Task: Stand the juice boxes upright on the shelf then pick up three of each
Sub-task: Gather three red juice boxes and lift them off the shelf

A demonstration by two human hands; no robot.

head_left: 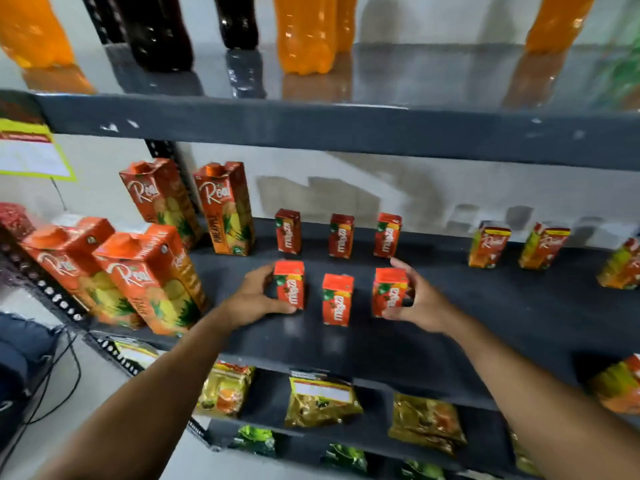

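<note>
While both my arms reach forward over the dark shelf [485, 306], my left hand [256, 299] clasps the near-left small red box [290, 285] and my right hand [419, 303] clasps the near-right one [389, 292]; the middle box [337, 299] stands free between.

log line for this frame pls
phase: picking up small red boxes | left hand: on front-left box | right hand: on front-right box | middle box: untouched | all upright
</note>
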